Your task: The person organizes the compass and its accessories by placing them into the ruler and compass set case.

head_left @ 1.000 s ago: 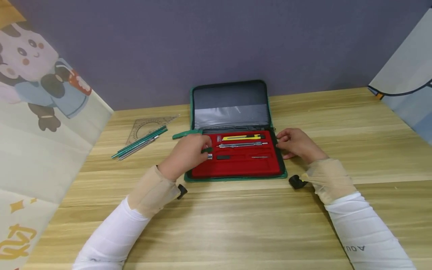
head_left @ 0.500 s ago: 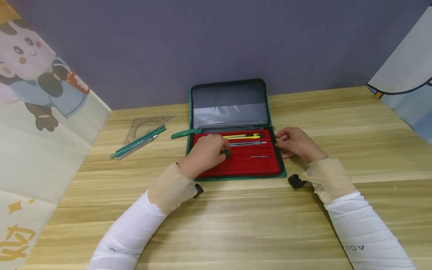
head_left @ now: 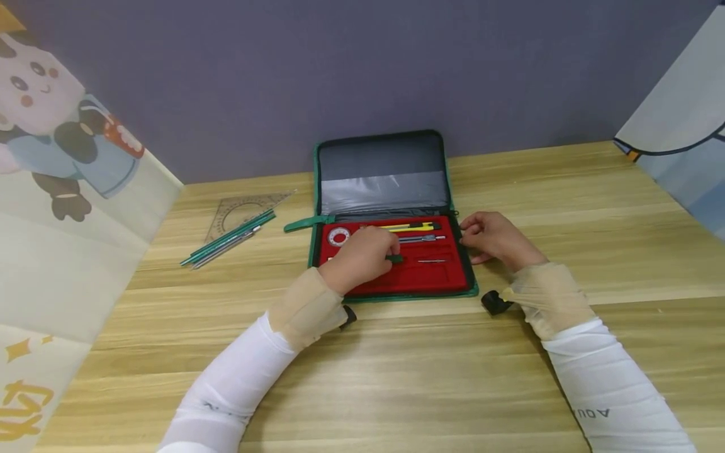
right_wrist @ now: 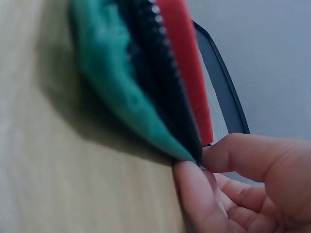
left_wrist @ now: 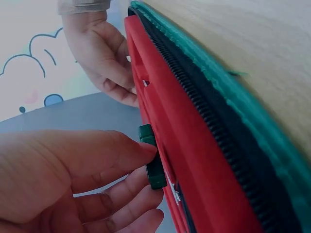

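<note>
A green zip case [head_left: 317,217] lies unfolded on the table, its red tray [head_left: 419,280] towards me. Between the thumb and fingers of my left hand [head_left: 359,261] is a small dark green block [left_wrist: 155,170], pinched just over the tray; its exact kind is unclear. My right hand [head_left: 498,239] pinches the case's right edge, where the right wrist view shows the zip [right_wrist: 182,97] running up to the fingertips. In the tray sit a yellow utility knife [head_left: 416,226], a metal compass [head_left: 423,238], a thin metal piece [head_left: 432,260] and a white ring-shaped item [head_left: 338,229]. My left hand covers part of the tray.
Left of the case, green and silver pencils [head_left: 226,241] lie partly over a clear set square [head_left: 222,211]. A green strap [head_left: 303,223] sticks out from the case's left side. The raised lid [head_left: 382,154] stands close to the purple-grey wall [head_left: 385,69].
My left hand has moved right across the tray with the green block, uncovering the white ring-shaped item at the upper left. The right hand stays at the case's edge.
</note>
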Demonstrator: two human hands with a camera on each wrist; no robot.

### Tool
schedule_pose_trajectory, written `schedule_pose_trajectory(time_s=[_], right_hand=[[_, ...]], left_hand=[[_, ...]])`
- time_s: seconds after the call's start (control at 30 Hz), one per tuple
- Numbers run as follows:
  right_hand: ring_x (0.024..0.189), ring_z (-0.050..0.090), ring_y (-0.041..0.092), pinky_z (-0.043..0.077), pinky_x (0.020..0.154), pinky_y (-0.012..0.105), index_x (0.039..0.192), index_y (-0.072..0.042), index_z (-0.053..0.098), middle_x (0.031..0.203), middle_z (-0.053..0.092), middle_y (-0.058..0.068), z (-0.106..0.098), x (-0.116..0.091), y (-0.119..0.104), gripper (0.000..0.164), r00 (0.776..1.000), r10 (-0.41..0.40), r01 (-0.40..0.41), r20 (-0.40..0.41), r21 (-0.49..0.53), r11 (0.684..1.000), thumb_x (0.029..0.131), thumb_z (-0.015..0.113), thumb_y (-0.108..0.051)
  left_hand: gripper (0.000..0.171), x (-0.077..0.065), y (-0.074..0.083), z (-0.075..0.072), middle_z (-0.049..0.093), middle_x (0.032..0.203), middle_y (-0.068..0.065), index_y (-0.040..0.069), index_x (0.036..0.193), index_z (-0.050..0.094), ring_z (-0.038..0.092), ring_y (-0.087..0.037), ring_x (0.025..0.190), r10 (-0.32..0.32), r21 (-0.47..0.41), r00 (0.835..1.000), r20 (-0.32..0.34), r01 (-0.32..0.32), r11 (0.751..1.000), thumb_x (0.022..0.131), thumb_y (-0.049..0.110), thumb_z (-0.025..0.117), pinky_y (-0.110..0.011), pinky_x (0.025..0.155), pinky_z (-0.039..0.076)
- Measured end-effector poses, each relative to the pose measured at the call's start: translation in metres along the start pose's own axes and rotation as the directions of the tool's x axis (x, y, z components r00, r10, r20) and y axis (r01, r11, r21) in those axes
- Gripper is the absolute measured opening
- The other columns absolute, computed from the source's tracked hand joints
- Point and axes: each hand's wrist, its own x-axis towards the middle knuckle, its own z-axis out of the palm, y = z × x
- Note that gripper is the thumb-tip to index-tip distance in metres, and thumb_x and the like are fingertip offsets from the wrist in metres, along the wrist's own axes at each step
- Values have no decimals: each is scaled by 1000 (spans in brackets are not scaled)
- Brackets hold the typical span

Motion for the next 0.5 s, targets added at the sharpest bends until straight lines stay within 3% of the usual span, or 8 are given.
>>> schedule_pose_trajectory(time_s=[0.23,0.5], right_hand=[[74,53,17,53,57,32,116,10,42,94,46,16,0,0,-1,34,1000,-17,16,13,20,1000,85,53,-1],[76,52,18,53,57,32,117,10,41,95,45,14,-1,-1,-1,36,1000,-7,6,13,19,1000,86,54,-2]], left_hand=[[17,4,-1,3,63,94,-1,10,96,65,53,-16,84,-28,-7,999,31,28,1000,79,9,64,-28,75,44],[18,5,0,6,62,95,-1,9,96,65,52,-15,82,-18,-34,1000,19,18,999,78,8,64,-27,71,45]])
